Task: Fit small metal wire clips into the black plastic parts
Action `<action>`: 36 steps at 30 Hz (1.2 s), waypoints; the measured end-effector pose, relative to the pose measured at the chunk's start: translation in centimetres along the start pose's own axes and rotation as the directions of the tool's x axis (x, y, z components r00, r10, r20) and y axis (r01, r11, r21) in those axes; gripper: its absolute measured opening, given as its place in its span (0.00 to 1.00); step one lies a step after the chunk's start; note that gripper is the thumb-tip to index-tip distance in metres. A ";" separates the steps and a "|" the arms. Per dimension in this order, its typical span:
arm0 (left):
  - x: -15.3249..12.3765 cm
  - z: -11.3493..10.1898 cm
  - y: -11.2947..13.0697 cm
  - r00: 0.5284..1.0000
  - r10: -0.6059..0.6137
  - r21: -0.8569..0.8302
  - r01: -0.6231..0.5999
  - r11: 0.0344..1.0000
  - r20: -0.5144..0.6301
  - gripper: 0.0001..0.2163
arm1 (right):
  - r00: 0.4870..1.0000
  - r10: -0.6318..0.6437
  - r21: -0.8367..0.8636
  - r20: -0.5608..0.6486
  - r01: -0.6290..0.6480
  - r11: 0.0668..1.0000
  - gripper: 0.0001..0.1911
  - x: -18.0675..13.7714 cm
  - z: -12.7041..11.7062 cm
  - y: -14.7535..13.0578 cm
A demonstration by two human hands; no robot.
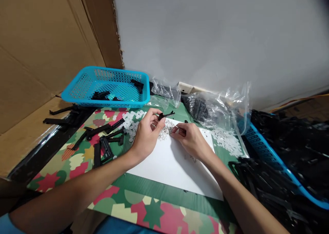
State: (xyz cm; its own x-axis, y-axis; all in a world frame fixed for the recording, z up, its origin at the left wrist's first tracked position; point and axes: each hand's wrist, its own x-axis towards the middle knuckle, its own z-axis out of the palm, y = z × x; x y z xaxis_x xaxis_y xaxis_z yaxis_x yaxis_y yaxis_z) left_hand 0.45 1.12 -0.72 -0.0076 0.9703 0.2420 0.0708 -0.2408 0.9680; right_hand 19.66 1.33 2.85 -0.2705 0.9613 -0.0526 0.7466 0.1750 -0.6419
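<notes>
My left hand [147, 132] is closed around a small black plastic part [167, 115], whose narrow arm sticks out to the right past the fingertips. Just to its right, my right hand [189, 138] pinches a thin tool with a slim, pale tip [177, 126]; its exact kind is hard to make out. Between and below the hands, a heap of tiny shiny metal pieces [164, 132] lies on a white sheet [159, 165]. Small white plastic discs [130, 122] are scattered beside my left hand, and more white discs [227, 142] lie right of my right hand.
A blue basket [105, 104] with a few black parts stands at the back left. Several black plastic parts [102, 141] lie on the patterned tabletop. Clear plastic bags [218, 107] rest by the wall. At right, another blue basket [272, 158] borders piled black parts.
</notes>
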 end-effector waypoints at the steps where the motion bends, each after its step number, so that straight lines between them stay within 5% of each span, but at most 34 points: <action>1: 0.0 0.0 0.0 1.000 -0.001 -0.004 0.001 1.000 0.005 0.09 | 1.000 -0.012 -0.002 0.009 0.012 1.000 0.08 -0.1 -0.2 0.1; 10: -0.3 0.1 0.3 1.000 -0.004 -0.012 0.005 1.000 0.023 0.08 | 1.000 -0.025 0.052 0.008 0.025 0.998 0.06 -0.6 -0.7 0.6; 17: 0.0 0.0 0.0 1.000 0.003 -0.011 -0.003 1.000 -0.005 0.09 | 0.986 -0.118 0.058 0.117 0.112 0.992 0.09 0.1 -2.2 0.0; 25: -0.2 0.0 0.0 1.000 -0.015 0.000 0.015 1.000 0.012 0.09 | 0.996 -0.050 -0.092 -0.069 0.044 0.995 0.14 1.9 -2.5 1.8; 36: -0.1 0.1 0.3 1.000 -0.008 0.028 0.008 1.000 0.010 0.07 | 0.998 -0.060 -0.074 -0.010 0.059 0.995 0.09 2.3 -1.0 1.9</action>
State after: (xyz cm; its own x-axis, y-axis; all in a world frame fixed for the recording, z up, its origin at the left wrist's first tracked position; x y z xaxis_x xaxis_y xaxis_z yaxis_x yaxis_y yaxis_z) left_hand 0.52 0.95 -0.43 0.0020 0.9723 0.2337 0.0983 -0.2328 0.9675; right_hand 21.06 4.09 2.27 -0.3083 0.9513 -0.0062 0.7725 0.2466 -0.5851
